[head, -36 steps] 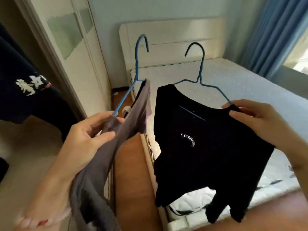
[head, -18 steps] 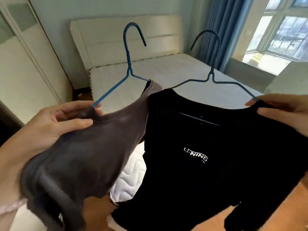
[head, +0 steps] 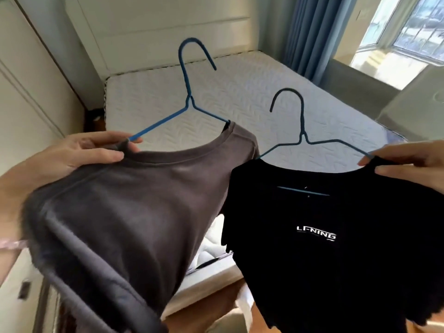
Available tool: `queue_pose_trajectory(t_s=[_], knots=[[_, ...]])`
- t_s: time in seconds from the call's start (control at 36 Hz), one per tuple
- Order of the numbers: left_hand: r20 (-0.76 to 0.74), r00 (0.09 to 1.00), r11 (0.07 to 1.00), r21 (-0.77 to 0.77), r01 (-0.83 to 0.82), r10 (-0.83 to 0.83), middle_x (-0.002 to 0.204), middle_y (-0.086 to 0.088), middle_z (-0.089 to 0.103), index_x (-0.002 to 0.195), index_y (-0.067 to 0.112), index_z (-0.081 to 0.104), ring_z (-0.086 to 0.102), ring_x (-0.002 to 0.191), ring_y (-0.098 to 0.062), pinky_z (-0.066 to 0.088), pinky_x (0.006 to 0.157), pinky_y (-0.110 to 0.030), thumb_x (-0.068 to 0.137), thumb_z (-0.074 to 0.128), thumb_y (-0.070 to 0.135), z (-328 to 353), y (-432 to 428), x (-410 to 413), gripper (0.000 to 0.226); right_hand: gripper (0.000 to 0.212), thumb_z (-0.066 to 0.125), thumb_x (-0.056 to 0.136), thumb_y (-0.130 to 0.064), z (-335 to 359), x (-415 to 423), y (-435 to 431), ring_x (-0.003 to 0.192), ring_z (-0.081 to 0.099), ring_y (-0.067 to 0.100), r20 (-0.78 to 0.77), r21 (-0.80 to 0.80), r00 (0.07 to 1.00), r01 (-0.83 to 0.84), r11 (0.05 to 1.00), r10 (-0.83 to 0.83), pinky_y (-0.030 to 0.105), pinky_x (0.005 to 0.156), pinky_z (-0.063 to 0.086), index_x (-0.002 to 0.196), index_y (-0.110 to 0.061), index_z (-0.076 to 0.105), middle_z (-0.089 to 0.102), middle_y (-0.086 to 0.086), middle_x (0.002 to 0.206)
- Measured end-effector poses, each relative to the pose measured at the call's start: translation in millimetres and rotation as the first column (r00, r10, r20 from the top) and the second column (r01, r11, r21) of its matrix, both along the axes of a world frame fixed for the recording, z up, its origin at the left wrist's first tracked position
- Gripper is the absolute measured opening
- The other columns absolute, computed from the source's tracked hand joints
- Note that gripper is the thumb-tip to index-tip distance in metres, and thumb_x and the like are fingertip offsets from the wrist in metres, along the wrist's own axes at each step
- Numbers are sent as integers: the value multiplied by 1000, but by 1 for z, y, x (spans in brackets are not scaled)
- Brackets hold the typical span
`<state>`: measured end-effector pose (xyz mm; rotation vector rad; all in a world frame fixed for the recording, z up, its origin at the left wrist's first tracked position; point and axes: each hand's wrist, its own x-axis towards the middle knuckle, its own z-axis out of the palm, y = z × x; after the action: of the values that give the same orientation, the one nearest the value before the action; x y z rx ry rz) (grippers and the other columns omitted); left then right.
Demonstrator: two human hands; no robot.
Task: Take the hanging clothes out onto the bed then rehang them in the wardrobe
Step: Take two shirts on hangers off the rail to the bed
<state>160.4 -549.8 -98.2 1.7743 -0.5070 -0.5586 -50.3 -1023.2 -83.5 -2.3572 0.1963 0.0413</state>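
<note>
My left hand (head: 79,153) pinches the shoulder of a grey T-shirt (head: 134,203) together with its blue wire hanger (head: 189,92). My right hand (head: 413,164) pinches the shoulder of a black T-shirt (head: 336,248) with a white logo, on a darker blue wire hanger (head: 300,131). Both shirts are held up side by side over the foot of the bed (head: 240,97), whose bare white quilted mattress fills the middle of the view. The grey shirt's lower part is blurred.
Pale wardrobe doors (head: 26,97) run along the left. A cream headboard (head: 168,27) stands behind the mattress. Blue curtains (head: 312,32) and a bright window (head: 408,34) are at the right, with a grey sill below. Wooden floor (head: 211,311) shows under the shirts.
I have turned from the wardrobe toward the bed. Both shirts on their hangers have swung round with me and now hang over the mattress, the grey one facing me flat.
</note>
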Motion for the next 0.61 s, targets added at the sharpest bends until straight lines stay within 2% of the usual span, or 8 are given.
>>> queue_pose_trajectory(t_s=[0.06, 0.14, 0.19, 0.25, 0.33, 0.39, 0.47, 0.61], knots=[[-30, 999, 999, -31, 32, -33, 93, 9, 75, 93, 28, 76, 70, 87, -2, 55, 66, -14, 26, 90, 47, -8, -25, 19, 71, 30, 62, 73, -40, -11, 26, -21, 91, 70, 9, -7, -35, 1000, 28, 999, -28, 35, 89, 48, 102, -39, 69, 74, -14, 98], [-81, 997, 1000, -5, 6, -6, 92, 8, 75, 91, 28, 77, 69, 87, -2, 54, 68, -13, 47, 85, 36, -26, -53, 65, 46, 26, 63, 78, -34, -25, 72, -53, 89, 70, 9, -39, -38, 999, 36, 999, -37, 34, 87, 50, 103, -38, 69, 74, -14, 97], [-74, 997, 1000, 26, -8, 10, 92, 7, 75, 93, 29, 76, 69, 89, -2, 55, 73, -14, 49, 85, 36, -43, -72, 104, 45, 23, 64, 83, -24, -40, 110, -81, 82, 71, 10, -45, -25, 998, 48, 999, -49, 32, 83, 52, 101, -37, 70, 75, -10, 93], [-71, 996, 996, 85, -39, 45, 91, 7, 76, 90, 33, 76, 69, 88, 1, 54, 77, -12, 72, 73, 17, -64, -94, 148, 25, 21, 63, 84, -25, -55, 155, -106, 77, 71, 9, -54, -43, 996, 71, 997, -73, 30, 79, 53, 99, -38, 70, 75, -7, 88], [-91, 993, 981, 187, -57, 75, 91, 12, 75, 88, 38, 75, 67, 89, 5, 50, 74, -6, 86, 49, -8, -103, -120, 219, 53, 26, 61, 74, -46, -84, 225, -145, 78, 71, 13, -132, -86, 990, 33, 996, -44, 30, 80, 52, 98, -39, 68, 75, -8, 87], [-113, 992, 963, 268, -24, 56, 92, 12, 75, 90, 40, 75, 66, 90, 6, 48, 76, -4, 87, 49, -9, -130, -133, 258, 55, 16, 63, 82, -33, -108, 268, -166, 79, 69, 6, -156, -115, 988, -7, 993, -11, 18, 77, 50, 92, -44, 68, 73, -17, 86], [-104, 992, 927, 375, -31, 75, 94, 11, 74, 91, 37, 74, 64, 86, 11, 46, 77, -1, 87, 50, -12, -171, -148, 304, 54, 34, 59, 88, -15, -145, 324, -194, 76, 64, -5, -185, -163, 983, -17, 986, -14, 5, 69, 41, 83, -48, 65, 68, -28, 81], [-41, 989, 832, 546, -95, 139, 128, -13, 54, 131, -1, 47, 57, 102, -3, 39, 79, 6, 87, 50, -12, -232, -152, 362, 46, 34, 56, 89, -16, -205, 400, -225, 82, 63, 10, -200, -188, 978, 29, 982, -67, 14, 71, 42, 80, -48, 62, 65, -28, 86]])
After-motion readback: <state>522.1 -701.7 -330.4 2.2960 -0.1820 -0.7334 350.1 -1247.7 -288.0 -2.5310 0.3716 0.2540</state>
